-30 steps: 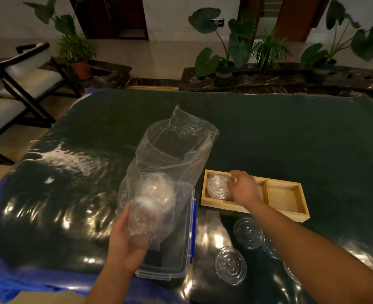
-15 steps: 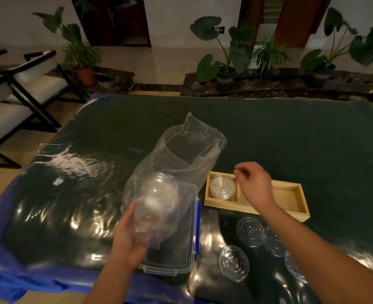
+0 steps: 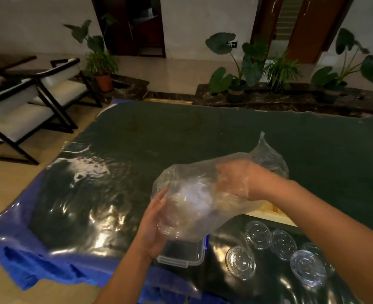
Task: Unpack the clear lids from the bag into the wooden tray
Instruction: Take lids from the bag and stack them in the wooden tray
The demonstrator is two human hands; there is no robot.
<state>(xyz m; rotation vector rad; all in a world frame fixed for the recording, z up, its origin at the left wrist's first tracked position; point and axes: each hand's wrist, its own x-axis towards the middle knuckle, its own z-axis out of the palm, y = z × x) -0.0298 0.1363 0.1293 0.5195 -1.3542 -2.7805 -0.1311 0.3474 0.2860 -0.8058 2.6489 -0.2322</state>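
Left hand [image 3: 157, 224] grips the low left end of the clear crinkled plastic bag [image 3: 194, 185] from outside, with the thumb up on the near face and the fingers curled under. Right hand [image 3: 231, 178] is inside the bag, in through the mouth on the right side, with the film gathered round the wrist. It shows only through the plastic and is blurred, so I cannot tell whether its fingers are closed on anything.

The bag is held above the desk [image 3: 150, 132], lying roughly sideways, with loose mouth film sticking up behind the right wrist. A pale clump sits inside the bag between the two hands, too smeared to tell single lids.

Light wooden tray [image 3: 269, 212]: only a strip of near rim and one corner show, below the bag and the right forearm. Its inside is hidden.

At least four round clear plastic lids [image 3: 258, 234] lie flat on the desk on the near side of the tray, beside the right forearm. Two sit side by side close to the tray and two lie nearer the camera, apart from each other.

A rectangular clear plastic box with a blue side clip [image 3: 181, 253] sits on the desk directly under the bag, next to the left wrist.

The desk has a dark green cloth under a glossy clear sheet, with a blue sheet [image 3: 27, 249] hanging at the near left edge. Black-framed chairs with white cushions [image 3: 56, 88] stand far left, and potted plants [image 3: 236, 69] line a dark stone ledge behind.
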